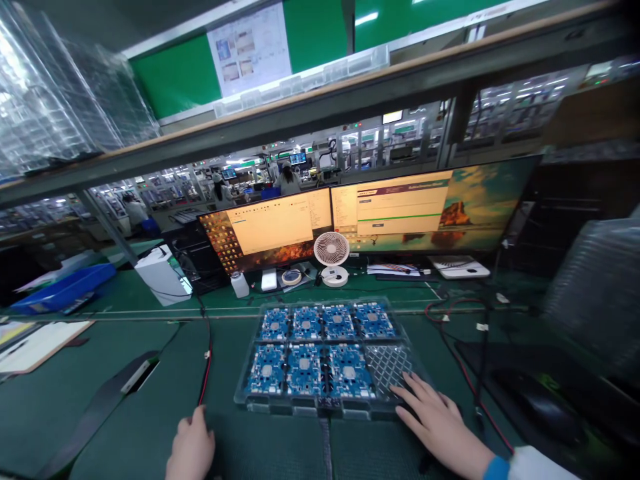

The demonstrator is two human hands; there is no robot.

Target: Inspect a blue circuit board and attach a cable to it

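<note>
A clear plastic tray [280, 408] lies on the bench in front of me, with several blue circuit boards [306, 363] in its compartments. The near right compartment [387, 363] holds no board and shows a crosshatched bottom. Over that compartment's near right edge, my right hand [437, 417] is spread with its fingers apart, holding nothing. My left hand [191, 443] is closed, left of the tray and near the bottom of the view. A thin red and black cable [205, 373] runs down into its thumb and fingers; the cable's end is hidden in the hand.
Two monitors [390, 207] stand behind the tray, with a small white fan [332, 250] before them. A black mouse [537, 403] rests on a dark pad at right, beside another red and black cable [467, 373]. At far left are a blue bin [65, 290] and a clipboard [43, 343].
</note>
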